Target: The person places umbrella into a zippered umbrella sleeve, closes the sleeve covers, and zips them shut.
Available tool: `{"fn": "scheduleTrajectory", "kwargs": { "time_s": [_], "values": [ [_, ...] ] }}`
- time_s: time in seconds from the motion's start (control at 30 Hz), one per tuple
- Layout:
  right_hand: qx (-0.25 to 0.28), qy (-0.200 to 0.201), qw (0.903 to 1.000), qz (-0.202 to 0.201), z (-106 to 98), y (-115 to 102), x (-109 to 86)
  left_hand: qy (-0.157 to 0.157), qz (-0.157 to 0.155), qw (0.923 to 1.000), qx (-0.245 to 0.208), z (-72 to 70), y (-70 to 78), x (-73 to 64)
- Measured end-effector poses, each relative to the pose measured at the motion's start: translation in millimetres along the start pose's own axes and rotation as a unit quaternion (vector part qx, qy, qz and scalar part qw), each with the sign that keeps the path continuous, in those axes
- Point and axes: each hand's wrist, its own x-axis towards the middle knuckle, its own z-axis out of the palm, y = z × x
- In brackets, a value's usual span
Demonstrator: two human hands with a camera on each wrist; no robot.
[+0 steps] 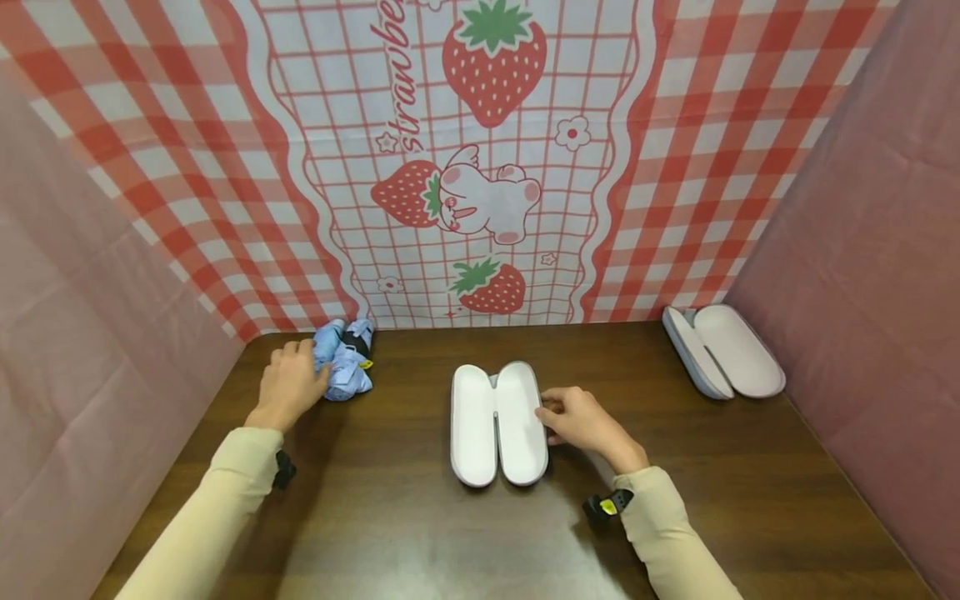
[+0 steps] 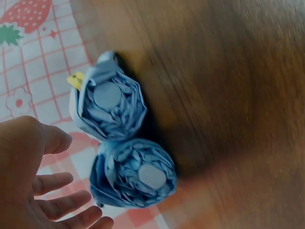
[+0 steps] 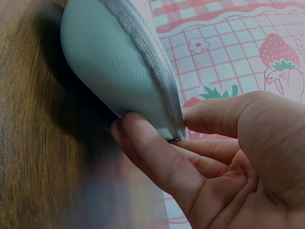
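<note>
Two folded blue umbrellas (image 1: 347, 372) lie side by side at the back left of the table. In the left wrist view their rolled ends face the camera, one umbrella (image 2: 108, 102) with a small yellow tag, the other (image 2: 138, 174) closer to the fingers. My left hand (image 1: 291, 379) reaches beside them; its fingers (image 2: 64, 202) are spread and loosely bent, with a gap to the fabric. Near the middle stands an unfolded oblong zip case (image 1: 474, 425), white inside and pale green outside (image 3: 112, 67). My right hand (image 1: 581, 419) pinches its right rim between thumb and fingers.
A second unfolded oblong case (image 1: 738, 354) sits at the back right of the brown wooden table (image 1: 405, 525). A strawberry-printed checked cloth (image 1: 480, 275) hangs along the back edge. Pink cloth walls (image 1: 877, 275) close off both sides.
</note>
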Motion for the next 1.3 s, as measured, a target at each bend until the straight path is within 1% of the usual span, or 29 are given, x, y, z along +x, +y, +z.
{"fn": "scheduleTrajectory", "kwargs": {
  "time_s": [0.1,0.2,0.3,0.37,0.53,0.7,0.8,0.9,0.97,1.03,1.17,1.3],
  "values": [
    [-0.002,-0.001,1.0000,-0.002,0.4,0.6,0.4,-0.006,-0.018,0.9998,-0.007,0.5,-7.2,0.9],
    [-0.002,-0.001,1.0000,-0.001,1.1,1.1,0.0,-0.034,-0.049,0.9973,-0.043,-0.6,-13.9,3.0],
    [-0.002,0.002,1.0000,0.004,1.1,1.0,-1.0,-0.061,-0.083,0.9911,-0.085,-1.0,-20.2,5.7],
    [-0.003,0.002,1.0000,0.005,1.0,0.7,-1.5,-0.073,-0.099,0.9874,-0.100,-0.5,-24.7,7.2],
    [-0.009,0.001,0.9999,0.005,1.4,-0.8,-2.5,-0.090,-0.129,0.9806,-0.117,1.3,-35.7,10.3],
    [-0.009,0.003,0.9999,0.005,1.7,-1.3,-2.2,-0.120,-0.168,0.9691,-0.135,1.2,-40.0,12.8],
    [-0.006,0.002,1.0000,0.007,1.7,-1.2,-1.8,-0.139,-0.184,0.9631,-0.139,1.7,-41.9,14.2],
    [-0.007,0.003,1.0000,0.006,0.9,-1.4,-1.9,-0.156,-0.189,0.9590,-0.143,2.1,-42.8,15.8],
    [-0.008,0.005,0.9999,0.007,0.4,-1.3,-2.2,-0.164,-0.186,0.9578,-0.146,2.5,-43.1,17.2],
    [-0.009,0.005,0.9999,0.005,-0.4,-1.0,-2.2,-0.168,-0.177,0.9586,-0.146,2.9,-43.3,18.3],
    [-0.010,0.005,0.9999,0.005,-1.4,-0.8,-2.4,-0.171,-0.153,0.9633,-0.139,4.0,-44.6,19.3],
    [-0.011,0.007,0.9999,0.005,-1.9,-1.0,-2.2,-0.173,-0.141,0.9645,-0.141,5.5,-45.6,19.9]
  ]
}}
